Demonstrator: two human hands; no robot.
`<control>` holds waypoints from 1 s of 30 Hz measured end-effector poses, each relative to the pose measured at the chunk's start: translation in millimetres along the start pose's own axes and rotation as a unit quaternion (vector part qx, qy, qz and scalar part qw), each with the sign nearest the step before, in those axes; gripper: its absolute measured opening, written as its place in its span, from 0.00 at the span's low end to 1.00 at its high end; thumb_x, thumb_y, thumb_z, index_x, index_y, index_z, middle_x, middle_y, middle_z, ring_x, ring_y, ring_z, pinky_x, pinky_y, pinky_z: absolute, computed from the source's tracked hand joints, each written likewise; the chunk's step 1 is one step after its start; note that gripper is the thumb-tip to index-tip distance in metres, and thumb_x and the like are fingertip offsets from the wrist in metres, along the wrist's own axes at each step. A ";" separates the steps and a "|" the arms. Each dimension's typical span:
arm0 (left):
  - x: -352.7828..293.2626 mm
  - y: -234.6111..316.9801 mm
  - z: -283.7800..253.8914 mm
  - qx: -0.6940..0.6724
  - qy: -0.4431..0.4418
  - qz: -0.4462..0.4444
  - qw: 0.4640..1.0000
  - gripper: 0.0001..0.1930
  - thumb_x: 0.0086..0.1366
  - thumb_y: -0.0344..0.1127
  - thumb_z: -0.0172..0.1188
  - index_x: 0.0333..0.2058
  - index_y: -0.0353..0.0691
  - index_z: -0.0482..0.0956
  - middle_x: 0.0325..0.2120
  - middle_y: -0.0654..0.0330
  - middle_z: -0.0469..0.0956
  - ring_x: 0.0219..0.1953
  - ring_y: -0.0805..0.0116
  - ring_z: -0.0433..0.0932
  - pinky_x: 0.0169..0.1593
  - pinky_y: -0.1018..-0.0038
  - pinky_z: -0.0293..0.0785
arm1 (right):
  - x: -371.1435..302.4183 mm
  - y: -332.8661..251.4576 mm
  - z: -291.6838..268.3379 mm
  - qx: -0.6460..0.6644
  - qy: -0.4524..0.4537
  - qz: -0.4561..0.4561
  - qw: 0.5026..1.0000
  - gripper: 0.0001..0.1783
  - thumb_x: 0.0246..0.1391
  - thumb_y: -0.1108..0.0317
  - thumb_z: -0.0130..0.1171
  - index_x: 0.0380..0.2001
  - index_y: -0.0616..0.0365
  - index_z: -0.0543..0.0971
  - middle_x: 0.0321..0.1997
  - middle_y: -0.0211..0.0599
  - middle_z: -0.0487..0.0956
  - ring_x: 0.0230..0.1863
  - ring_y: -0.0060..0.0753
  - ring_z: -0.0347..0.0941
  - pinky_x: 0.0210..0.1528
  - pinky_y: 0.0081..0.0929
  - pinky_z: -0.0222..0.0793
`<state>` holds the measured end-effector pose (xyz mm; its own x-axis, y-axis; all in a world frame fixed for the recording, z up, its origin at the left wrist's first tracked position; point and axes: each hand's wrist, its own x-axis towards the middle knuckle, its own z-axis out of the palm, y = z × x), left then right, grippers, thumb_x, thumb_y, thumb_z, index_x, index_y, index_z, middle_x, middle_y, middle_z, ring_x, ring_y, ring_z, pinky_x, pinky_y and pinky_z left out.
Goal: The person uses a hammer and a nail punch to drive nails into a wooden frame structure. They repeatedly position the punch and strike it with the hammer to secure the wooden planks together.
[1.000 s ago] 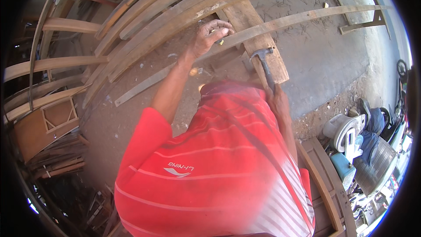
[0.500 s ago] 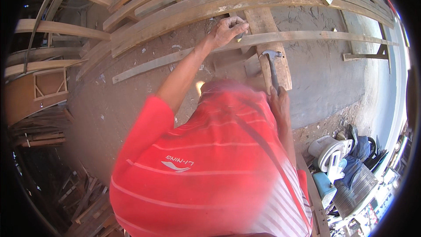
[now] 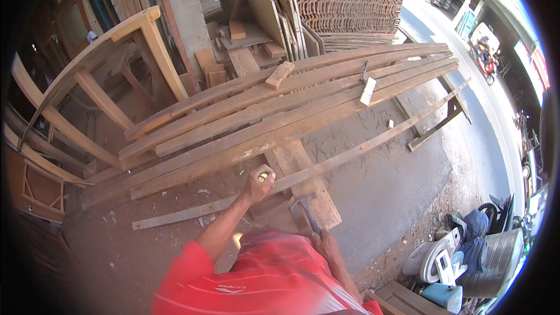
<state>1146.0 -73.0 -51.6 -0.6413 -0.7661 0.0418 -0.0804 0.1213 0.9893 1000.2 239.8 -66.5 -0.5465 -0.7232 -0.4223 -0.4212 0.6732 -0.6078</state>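
Note:
My left hand [image 3: 256, 188] is closed in a fist around an upright thing with a round yellow end [image 3: 263, 177]; the rest of it is hidden in the fist. The fist is over a long thin wooden strip [image 3: 350, 149], beside a short wide plank [image 3: 300, 176] that the strip crosses. In my right hand [image 3: 328, 245], close to my body, is a claw hammer [image 3: 308, 209] gripped by its dark handle. Its metal head lies against the near part of the wide plank, pointing away from me.
Beyond my hands, several long beams [image 3: 280, 114] run left to right, bearing a small wood block [image 3: 280, 74] and a white block [image 3: 368, 91]. Curved wooden frames [image 3: 70, 87] stand left, stacked roof tiles [image 3: 344, 6] behind. A metal drum [image 3: 493, 262] and a blue container [image 3: 442, 297] are near right.
The view has tilted up and turned, now showing the far beams, tiles and road. My left wrist has turned so the yellow end shows on top. The right hand still grips the hammer.

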 end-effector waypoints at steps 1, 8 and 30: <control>-1.8 10.0 0.7 0.016 0.004 0.010 1.000 0.07 0.69 0.34 0.59 0.33 0.38 0.77 0.23 0.63 0.77 0.28 0.76 0.77 0.35 0.71 0.74 | -2.3 -3.2 -1.7 0.004 -0.010 0.012 1.000 0.26 0.65 0.49 0.56 0.44 0.67 0.77 0.39 0.70 0.81 0.46 0.73 0.78 0.45 0.56 0.73; -1.5 26.5 -0.4 0.052 0.012 -0.018 0.998 0.07 0.69 0.34 0.57 0.34 0.36 0.77 0.23 0.59 0.77 0.28 0.71 0.76 0.36 0.68 0.74 | 3.5 9.2 -1.8 0.046 -0.030 0.001 0.999 0.26 0.64 0.48 0.58 0.46 0.66 0.77 0.37 0.68 0.81 0.43 0.69 0.80 0.43 0.54 0.72; -23.7 -12.5 -24.4 -0.218 -0.029 0.003 0.975 0.09 0.67 0.38 0.62 0.33 0.39 0.78 0.29 0.65 0.79 0.37 0.74 0.76 0.46 0.71 0.73 | 20.1 -2.0 0.8 0.001 -0.023 0.011 1.000 0.28 0.65 0.47 0.55 0.46 0.67 0.76 0.42 0.71 0.80 0.48 0.75 0.77 0.47 0.59 0.72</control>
<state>1180.8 -71.7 -61.6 -0.6846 -0.7271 0.0519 0.2473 -0.1646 0.9549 990.6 223.8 -74.3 -0.5224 -0.7141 -0.4659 -0.4074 0.6891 -0.5993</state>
